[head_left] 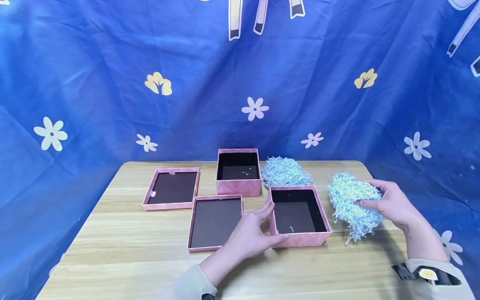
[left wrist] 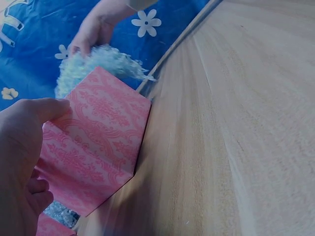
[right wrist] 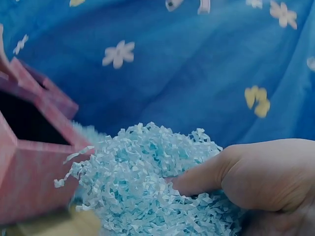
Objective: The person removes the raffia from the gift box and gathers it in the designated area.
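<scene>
A pink patterned box (head_left: 300, 239) with a dark inside stands at the middle right of the table in the head view; a tiny paper scrap lies in it. My left hand (head_left: 252, 235) holds this box at its near left corner, with the thumb (left wrist: 55, 109) by the rim of the front wall and fingers along the left side. To the right of the box, my right hand (head_left: 393, 205) grips a big clump of light blue shredded paper (head_left: 352, 204) (right wrist: 147, 182). The thumb sinks into the shreds, and the other fingers are largely hidden behind them.
Behind stands a second pink box (head_left: 238, 187) with a few scraps inside. Another heap of blue shredded paper (head_left: 286, 171) lies beside it. Two shallow pink lids (head_left: 174, 187) (head_left: 215, 223) lie inside-up on the left. A blue flowered cloth (head_left: 202, 83) hangs around the wooden table (head_left: 123, 250).
</scene>
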### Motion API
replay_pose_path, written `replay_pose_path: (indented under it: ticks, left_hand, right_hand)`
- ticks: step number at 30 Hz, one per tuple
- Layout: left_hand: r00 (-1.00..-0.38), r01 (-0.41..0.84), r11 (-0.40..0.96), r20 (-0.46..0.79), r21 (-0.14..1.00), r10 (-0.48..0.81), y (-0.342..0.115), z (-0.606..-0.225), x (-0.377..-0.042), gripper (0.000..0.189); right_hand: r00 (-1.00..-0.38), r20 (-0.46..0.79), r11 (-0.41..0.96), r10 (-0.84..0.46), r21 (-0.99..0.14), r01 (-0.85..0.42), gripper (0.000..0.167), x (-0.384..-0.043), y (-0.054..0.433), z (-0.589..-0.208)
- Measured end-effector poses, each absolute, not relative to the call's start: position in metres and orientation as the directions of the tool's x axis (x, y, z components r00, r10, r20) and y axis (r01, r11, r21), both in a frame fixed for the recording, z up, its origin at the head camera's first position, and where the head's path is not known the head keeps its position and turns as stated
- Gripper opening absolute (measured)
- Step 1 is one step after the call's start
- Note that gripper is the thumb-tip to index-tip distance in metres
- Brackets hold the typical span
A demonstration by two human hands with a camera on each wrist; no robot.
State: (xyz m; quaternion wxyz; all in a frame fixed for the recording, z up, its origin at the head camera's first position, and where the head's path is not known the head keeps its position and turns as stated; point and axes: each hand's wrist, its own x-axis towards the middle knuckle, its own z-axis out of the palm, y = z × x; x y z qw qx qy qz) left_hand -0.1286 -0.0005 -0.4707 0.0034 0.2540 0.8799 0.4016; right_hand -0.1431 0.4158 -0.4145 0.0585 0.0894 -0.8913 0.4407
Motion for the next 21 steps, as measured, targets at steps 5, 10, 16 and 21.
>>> replay_pose_path:
  ticks: [5,10,16,21]
  left_hand:
    - [-0.866,0.455,0.542,0.209,0.706,0.455,0.0,-0.471,-0.129,0.098]
    - [-0.863,0.459,0.532,0.214,0.711,0.459,-0.001,-0.471,-0.13,0.098]
    - [-0.859,0.467,0.527,0.223,0.71,0.46,-0.002,-0.47,-0.129,0.097]
    - [-0.862,0.46,0.532,0.212,0.711,0.461,-0.002,-0.469,-0.129,0.098]
  right_hand:
    - [-0.979,0.16,0.641,-0.123,-0.74,-0.202,0.064,-0.146,0.422,-0.443]
    - [-0.988,0.085,0.678,-0.131,-0.719,-0.151,0.065,-0.148,0.42,-0.466]
    - [-0.988,0.023,0.701,-0.153,-0.702,-0.125,0.064,-0.149,0.414,-0.481]
    - [-0.985,0.016,0.701,-0.173,-0.7,-0.135,0.065,-0.149,0.411,-0.483]
